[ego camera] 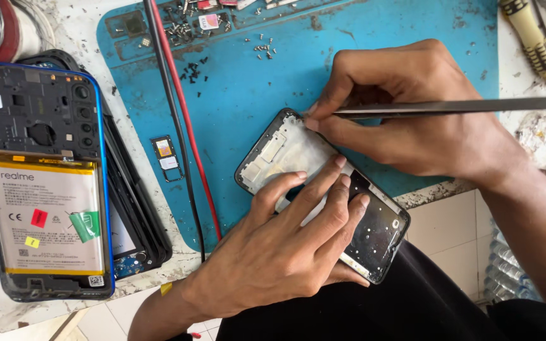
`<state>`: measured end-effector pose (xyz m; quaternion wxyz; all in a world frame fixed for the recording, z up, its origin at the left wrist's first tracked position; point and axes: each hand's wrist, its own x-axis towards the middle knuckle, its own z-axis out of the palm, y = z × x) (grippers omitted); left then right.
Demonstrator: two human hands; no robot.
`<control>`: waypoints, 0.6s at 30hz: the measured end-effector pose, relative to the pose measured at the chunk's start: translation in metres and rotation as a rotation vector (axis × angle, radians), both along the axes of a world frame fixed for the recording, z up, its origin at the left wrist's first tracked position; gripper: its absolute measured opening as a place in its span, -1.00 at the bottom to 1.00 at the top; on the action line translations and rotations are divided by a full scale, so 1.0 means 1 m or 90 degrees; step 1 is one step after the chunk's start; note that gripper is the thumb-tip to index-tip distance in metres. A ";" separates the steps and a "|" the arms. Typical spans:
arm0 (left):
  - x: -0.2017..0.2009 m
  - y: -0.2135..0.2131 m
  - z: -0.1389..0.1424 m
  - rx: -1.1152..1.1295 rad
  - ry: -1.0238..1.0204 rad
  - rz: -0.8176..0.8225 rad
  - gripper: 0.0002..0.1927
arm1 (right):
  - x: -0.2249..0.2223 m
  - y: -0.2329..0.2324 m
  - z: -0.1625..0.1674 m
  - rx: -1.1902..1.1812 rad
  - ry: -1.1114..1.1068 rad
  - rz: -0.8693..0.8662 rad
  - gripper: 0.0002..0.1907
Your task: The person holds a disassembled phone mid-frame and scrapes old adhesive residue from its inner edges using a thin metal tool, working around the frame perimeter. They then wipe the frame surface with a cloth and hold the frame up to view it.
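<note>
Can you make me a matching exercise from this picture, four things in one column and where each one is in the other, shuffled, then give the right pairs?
Things:
1. tweezers
2. phone frame
3. opened phone with battery
4. SIM tray

Places:
A. lying alone on the blue mat, beside the red and black wires
B. pinched in the right hand
C. on top of a stack at the far left of the bench
D. pressed down under the left hand, at the mat's near edge

Pairs: 1-B, 2-D, 3-C, 4-A
</note>
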<state>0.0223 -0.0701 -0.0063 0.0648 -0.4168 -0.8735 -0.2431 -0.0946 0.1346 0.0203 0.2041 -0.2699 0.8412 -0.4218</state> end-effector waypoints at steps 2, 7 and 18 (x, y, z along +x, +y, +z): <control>0.000 0.000 0.000 -0.005 0.000 -0.006 -0.22 | -0.003 -0.003 -0.001 -0.018 -0.027 -0.005 -0.94; -0.001 0.000 0.001 -0.011 -0.001 -0.003 -0.25 | -0.016 -0.009 0.001 -0.020 0.025 0.045 -0.89; 0.001 -0.001 -0.001 -0.005 -0.004 0.002 -0.24 | -0.013 -0.009 -0.003 -0.061 -0.029 0.028 -0.91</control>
